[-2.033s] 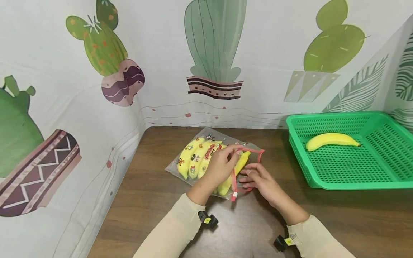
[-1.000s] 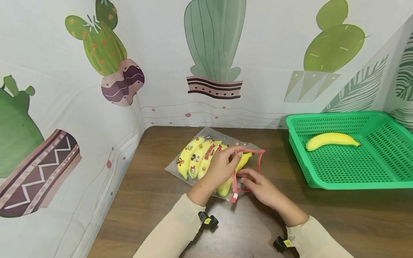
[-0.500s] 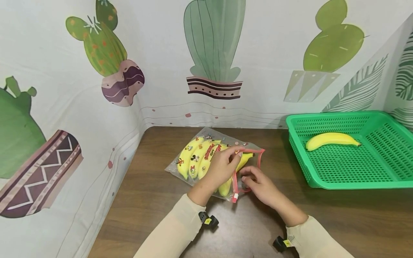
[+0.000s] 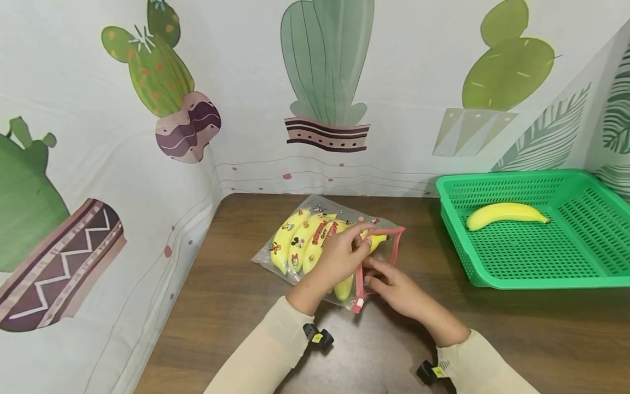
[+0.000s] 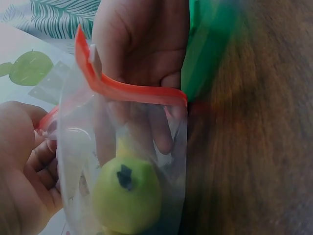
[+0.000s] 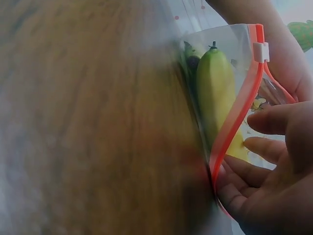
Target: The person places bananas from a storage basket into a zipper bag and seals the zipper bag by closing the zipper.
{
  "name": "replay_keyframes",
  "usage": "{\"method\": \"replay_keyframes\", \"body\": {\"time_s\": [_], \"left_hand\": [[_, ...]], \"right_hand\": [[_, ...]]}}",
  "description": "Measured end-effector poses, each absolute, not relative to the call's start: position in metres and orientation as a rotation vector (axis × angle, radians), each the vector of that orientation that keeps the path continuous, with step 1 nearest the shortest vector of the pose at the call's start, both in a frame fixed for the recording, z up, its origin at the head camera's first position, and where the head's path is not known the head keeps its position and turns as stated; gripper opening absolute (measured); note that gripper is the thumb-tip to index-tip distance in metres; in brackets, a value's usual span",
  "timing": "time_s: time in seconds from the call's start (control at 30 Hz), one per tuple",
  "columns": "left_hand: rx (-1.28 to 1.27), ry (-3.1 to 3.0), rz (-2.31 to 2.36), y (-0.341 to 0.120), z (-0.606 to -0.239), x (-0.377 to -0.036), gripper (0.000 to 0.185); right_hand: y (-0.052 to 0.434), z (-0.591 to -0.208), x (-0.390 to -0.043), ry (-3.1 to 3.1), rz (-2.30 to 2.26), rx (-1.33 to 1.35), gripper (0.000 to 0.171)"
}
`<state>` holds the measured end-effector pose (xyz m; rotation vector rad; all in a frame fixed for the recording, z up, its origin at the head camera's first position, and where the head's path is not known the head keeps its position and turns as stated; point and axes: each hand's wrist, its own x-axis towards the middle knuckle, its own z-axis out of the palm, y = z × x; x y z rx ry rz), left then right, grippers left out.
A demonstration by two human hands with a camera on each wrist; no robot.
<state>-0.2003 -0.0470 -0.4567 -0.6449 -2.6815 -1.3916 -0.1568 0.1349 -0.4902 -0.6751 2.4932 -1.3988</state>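
Note:
A clear zipper bag (image 4: 322,241) with cartoon prints and red edging lies on the table, several bananas (image 4: 281,243) inside. Its white slider (image 6: 261,52) sits at the near end of the mouth. My left hand (image 4: 339,254) pinches the upper red edge and holds the mouth apart, as the left wrist view shows. My right hand (image 4: 401,287) reaches into the mouth, fingers extended beside the rightmost banana (image 6: 215,93). In the left wrist view the right fingers (image 5: 161,132) show through the plastic behind that banana's end (image 5: 127,196). Whether they touch it I cannot tell.
A green plastic basket (image 4: 581,282) stands at the right of the brown wooden table (image 4: 236,328), with one banana (image 4: 507,215) lying in it. A cactus-printed cloth (image 4: 408,65) hangs behind the table and along its left side.
My right hand's fingers have moved left, deeper into the bag's mouth. The rightmost banana's stem end has shifted slightly right. My left hand keeps its hold on the red edge, its fingers slightly shifted.

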Motion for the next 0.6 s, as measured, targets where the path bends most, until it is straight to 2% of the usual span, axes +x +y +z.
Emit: {"method": "replay_keyframes", "body": {"time_s": [0.23,0.47,0.6], "left_hand": [[-0.577,-2.691,-1.434,-0.0478,-0.4573,-0.2016,0.039],[-0.506,-2.692,-1.472,-0.0494,-0.4578,-0.2012,0.013],[-0.502,-2.68,-1.463,-0.0498,-0.4584,-0.2015,0.007]], "right_hand": [[0.1372,-0.4917,-0.1564,2.65,-1.236,-0.678,0.049],[0.1382,-0.493,-0.1581,2.671,-1.226,-0.688,0.049],[0.1383,-0.4921,-0.1586,2.632,-1.264,-0.662,0.049]]}}
